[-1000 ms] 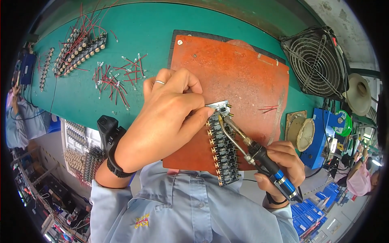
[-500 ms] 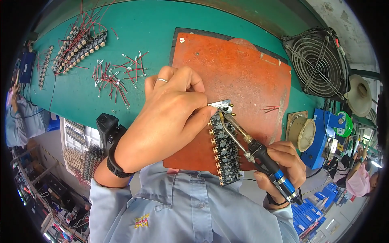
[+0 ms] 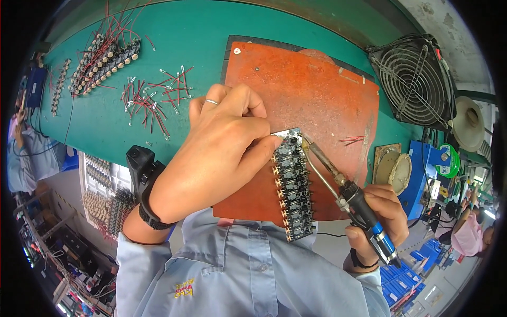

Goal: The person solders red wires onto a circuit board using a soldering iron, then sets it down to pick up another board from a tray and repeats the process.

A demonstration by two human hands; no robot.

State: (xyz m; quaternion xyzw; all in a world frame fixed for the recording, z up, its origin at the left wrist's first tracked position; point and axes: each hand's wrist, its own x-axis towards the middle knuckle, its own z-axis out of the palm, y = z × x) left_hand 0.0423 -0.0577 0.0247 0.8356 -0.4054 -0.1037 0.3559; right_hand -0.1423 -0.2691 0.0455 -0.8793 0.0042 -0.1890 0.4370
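Observation:
My left hand (image 3: 222, 153), with a ring on one finger and a black band on the wrist, pinches the top end of a long strip of small black circuit boards (image 3: 293, 185). The strip lies on an orange-brown work mat (image 3: 311, 90). My right hand (image 3: 377, 219) grips a soldering iron (image 3: 343, 185) by its black and blue handle. Its tip touches the upper right corner of the strip, beside my left fingertips.
Loose red-wired parts (image 3: 153, 98) and rows of assembled pieces (image 3: 103, 58) lie on the green table (image 3: 174, 37) at the left. A black fan (image 3: 414, 79) stands at the right, with a solder sponge holder (image 3: 393, 169) below it. Trays of parts (image 3: 103, 195) sit at lower left.

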